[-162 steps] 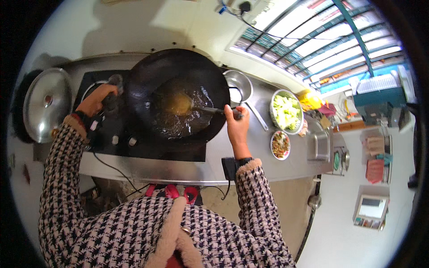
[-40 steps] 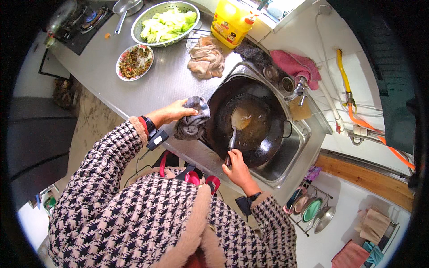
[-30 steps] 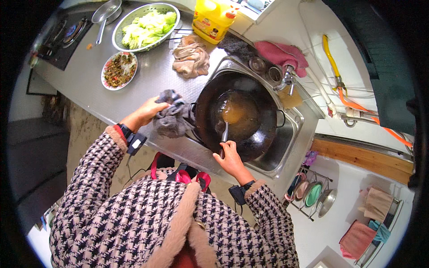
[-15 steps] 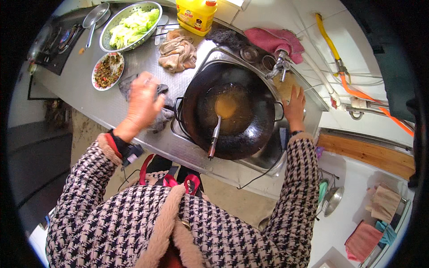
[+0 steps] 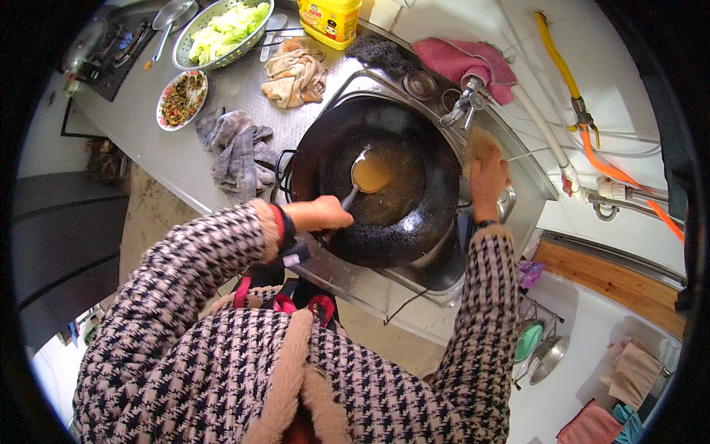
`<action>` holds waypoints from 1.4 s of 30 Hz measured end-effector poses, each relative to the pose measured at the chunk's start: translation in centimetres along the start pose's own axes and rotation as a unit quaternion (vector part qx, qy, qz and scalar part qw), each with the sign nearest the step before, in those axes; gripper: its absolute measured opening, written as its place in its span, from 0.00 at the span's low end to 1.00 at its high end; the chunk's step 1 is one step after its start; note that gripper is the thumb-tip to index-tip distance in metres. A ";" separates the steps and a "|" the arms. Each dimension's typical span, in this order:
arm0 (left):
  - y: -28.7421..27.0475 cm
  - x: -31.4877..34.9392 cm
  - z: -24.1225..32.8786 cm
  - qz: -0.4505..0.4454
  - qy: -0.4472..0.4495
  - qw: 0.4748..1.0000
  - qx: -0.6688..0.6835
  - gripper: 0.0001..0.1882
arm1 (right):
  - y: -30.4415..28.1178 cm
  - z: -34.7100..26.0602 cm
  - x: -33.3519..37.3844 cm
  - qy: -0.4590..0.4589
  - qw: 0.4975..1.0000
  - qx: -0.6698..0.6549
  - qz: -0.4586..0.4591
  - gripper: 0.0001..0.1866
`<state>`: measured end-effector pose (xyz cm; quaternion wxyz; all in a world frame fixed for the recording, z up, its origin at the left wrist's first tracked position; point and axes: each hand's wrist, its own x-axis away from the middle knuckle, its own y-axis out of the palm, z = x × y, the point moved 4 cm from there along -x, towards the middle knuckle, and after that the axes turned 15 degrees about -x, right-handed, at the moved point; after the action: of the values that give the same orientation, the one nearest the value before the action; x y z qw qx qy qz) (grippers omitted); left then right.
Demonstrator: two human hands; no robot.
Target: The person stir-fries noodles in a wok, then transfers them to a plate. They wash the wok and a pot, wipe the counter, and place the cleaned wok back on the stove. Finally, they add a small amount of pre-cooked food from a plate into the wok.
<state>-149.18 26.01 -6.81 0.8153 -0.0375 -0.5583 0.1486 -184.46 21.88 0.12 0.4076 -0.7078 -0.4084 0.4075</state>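
Note:
A large black wok [image 5: 436, 155] sits over the sink with brownish liquid in its bottom. My left hand [image 5: 325, 214] is closed around the handle of a ladle [image 5: 372, 174], whose bowl lies in the liquid. By the wok's right side, my right hand [image 5: 488, 181] has its fingers wrapped around the lower end of a tan, bristly scrubber [image 5: 483, 144]. It is held upright below the tap [image 5: 467, 102]. A grey rag [image 5: 238, 152] lies on the counter left of the wok.
On the metal counter [image 5: 148, 140] stand a plate of chopped food [image 5: 182, 101], a colander [image 5: 222, 59] of leafy greens and a yellow jug [image 5: 329, 21]. A patterned cloth [image 5: 294, 74] lies behind the wok. A pink towel [image 5: 473, 63] hangs by the tap.
My left hand has come down from above the grey rag and taken hold of the ladle's handle. My right hand has closed on the tan scrubber and lowered slightly.

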 end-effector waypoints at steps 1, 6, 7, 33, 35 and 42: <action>-0.5 -0.1 -0.9 -0.056 -0.007 0.992 0.114 0.11 | -0.4 -0.9 1.1 0.001 0.997 -0.057 0.048 0.27; -2.3 -0.2 -2.6 -0.091 0.010 0.979 0.181 0.08 | 6.3 -10.5 8.9 -0.116 0.948 -0.264 -0.133 0.24; -2.2 -0.2 -2.6 -0.086 0.005 0.981 0.174 0.09 | 8.7 -12.2 10.6 -0.094 0.946 -0.249 -0.187 0.23; -6.8 8.4 -7.7 0.396 0.210 0.826 -0.342 0.08 | 11.8 -12.1 9.6 -0.035 0.957 -0.168 -0.235 0.18; -7.7 8.5 -8.0 0.429 0.223 0.814 -0.322 0.09 | 10.4 -9.5 8.6 -0.072 0.969 -0.096 -0.214 0.20; -11.1 6.3 -8.9 0.499 0.177 0.848 -0.015 0.13 | 7.2 -3.0 12.0 -0.143 0.963 0.116 -0.198 0.20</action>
<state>-136.67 18.16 -1.97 0.7153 -0.3494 -0.3131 0.5179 -175.93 29.65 -8.34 0.4970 -0.4947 -0.5446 0.4601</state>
